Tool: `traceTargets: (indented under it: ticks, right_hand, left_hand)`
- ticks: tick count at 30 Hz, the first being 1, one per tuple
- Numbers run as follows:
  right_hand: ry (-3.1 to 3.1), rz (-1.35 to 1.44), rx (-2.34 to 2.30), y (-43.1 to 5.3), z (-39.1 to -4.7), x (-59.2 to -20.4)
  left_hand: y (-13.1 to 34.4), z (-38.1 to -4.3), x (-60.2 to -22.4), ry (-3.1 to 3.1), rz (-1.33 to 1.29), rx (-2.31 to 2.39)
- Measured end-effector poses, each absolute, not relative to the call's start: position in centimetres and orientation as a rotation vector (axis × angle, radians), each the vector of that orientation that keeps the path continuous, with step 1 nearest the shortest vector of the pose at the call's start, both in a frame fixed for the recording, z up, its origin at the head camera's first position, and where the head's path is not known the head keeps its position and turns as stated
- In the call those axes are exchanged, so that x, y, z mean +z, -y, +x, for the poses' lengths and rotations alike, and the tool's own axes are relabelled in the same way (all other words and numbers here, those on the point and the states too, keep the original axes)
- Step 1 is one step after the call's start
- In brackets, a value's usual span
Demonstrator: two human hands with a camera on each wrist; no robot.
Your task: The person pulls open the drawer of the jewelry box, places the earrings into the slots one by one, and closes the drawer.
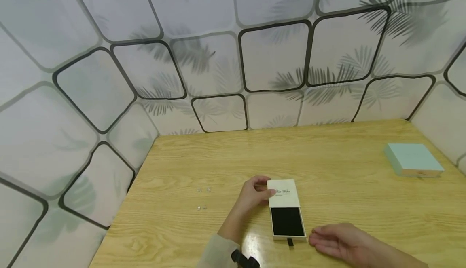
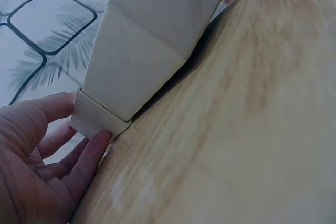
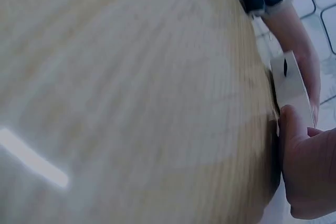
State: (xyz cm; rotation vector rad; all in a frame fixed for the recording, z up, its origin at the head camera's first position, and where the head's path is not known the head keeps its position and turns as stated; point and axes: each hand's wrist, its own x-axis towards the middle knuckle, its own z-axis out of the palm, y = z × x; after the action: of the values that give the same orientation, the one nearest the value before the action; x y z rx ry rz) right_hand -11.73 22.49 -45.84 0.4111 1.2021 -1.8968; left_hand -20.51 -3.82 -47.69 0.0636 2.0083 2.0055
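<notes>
A small white drawer-style gift box [image 1: 284, 199] with printed lettering on its sleeve lies on the table. Its drawer [image 1: 287, 221], pulled out toward the near side, shows a black lining, and a black ribbon tab [image 1: 290, 242] sticks out of the near end. My left hand [image 1: 255, 193] grips the sleeve from the left, thumb over the top. In the left wrist view the sleeve [image 2: 97, 114] sits between thumb and fingers. My right hand [image 1: 338, 239] rests at the drawer's near right corner, fingers relaxed and holding nothing.
Several tiny shiny pieces [image 1: 208, 189] lie on the wooden table [image 1: 174, 235] left of the box. At the far right stands a pale green box [image 1: 415, 157]. Patterned walls border the table at the back and sides.
</notes>
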Motion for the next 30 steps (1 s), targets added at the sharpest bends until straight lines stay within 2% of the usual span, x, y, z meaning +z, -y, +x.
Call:
traceTargets:
  ticks: [12,30]
  right_hand:
    - [-1.505,0.342,-1.923,-22.4,-16.8,-45.6]
    - [-1.914,0.207,-1.83,-18.6,-22.2,-45.1]
  left_hand:
    - [4.0,-20.4,-47.8,-2.028,0.071,1.987]
    - [4.0,-20.4,-47.5,-2.058,0.094,1.967]
